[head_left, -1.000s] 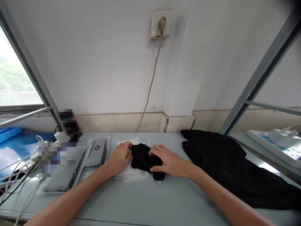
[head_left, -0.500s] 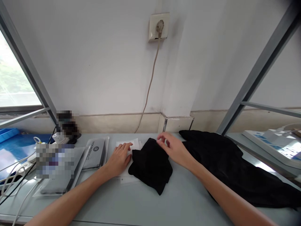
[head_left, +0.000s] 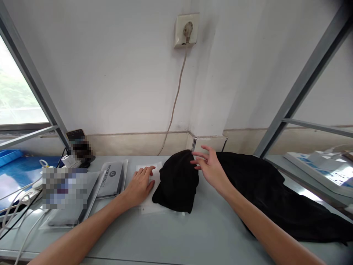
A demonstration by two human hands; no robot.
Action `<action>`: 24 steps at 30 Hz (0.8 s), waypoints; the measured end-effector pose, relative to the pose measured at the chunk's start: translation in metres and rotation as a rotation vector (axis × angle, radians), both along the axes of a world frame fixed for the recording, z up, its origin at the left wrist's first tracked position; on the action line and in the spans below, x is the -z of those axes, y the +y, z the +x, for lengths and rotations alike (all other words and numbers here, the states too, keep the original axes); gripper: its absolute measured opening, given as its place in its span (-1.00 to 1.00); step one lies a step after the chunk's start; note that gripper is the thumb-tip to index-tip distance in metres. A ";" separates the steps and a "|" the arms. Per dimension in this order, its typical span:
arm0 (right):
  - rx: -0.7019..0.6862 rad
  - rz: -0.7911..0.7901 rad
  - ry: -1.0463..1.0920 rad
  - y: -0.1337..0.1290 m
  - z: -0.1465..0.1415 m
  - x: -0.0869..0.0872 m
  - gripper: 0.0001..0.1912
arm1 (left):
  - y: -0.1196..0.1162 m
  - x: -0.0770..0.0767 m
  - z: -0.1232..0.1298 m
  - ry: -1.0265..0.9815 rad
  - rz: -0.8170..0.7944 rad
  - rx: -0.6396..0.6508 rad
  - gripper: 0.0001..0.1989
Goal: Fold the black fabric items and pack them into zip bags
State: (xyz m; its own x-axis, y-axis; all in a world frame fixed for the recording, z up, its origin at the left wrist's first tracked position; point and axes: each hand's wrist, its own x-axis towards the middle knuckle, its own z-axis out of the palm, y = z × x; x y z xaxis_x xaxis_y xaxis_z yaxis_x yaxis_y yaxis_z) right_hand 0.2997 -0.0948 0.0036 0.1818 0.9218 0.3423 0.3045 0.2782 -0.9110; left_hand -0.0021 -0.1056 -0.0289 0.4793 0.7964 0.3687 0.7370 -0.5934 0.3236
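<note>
In the middle of the grey table lies a crumpled black cloth piece (head_left: 178, 184), bunched up with a pointed lower edge; its exact kind does not show. Under its left side is a flat clear plastic bag (head_left: 149, 208). My left hand (head_left: 140, 184) rests on that bag, fingers loosely bent and apart, just left of the cloth. At the cloth's upper right edge is my right hand (head_left: 209, 167), its fingers spread; whether a fingertip touches the cloth I cannot tell. Behind my right hand and forearm spreads a larger black cloth (head_left: 256, 184).
Two packed grey pouches, one a clear bag with a printed logo (head_left: 111, 180), lie at the left. Beyond them are a phone on a stand (head_left: 77, 135), white cables and a blue tray (head_left: 9, 157). A shelf post (head_left: 300, 73) and a white power strip (head_left: 320, 173) are at the right.
The smaller black cloth has changed shape, now rounder and reaching farther back. My right hand has shifted slightly right and its fingers have spread. My left hand has stayed put.
</note>
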 end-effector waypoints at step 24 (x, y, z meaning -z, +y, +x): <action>0.012 -0.198 -0.514 0.013 0.029 -0.007 -0.83 | -0.002 -0.006 0.002 0.132 -0.007 -0.007 -0.61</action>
State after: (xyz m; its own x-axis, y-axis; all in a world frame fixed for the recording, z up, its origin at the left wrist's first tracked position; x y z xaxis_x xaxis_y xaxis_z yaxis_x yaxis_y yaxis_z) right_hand 0.3285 -0.0817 0.0104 0.0479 0.9765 0.2100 0.7259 0.1104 -0.6789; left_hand -0.0005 -0.1080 -0.0231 0.5181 0.8020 0.2972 0.7773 -0.5865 0.2277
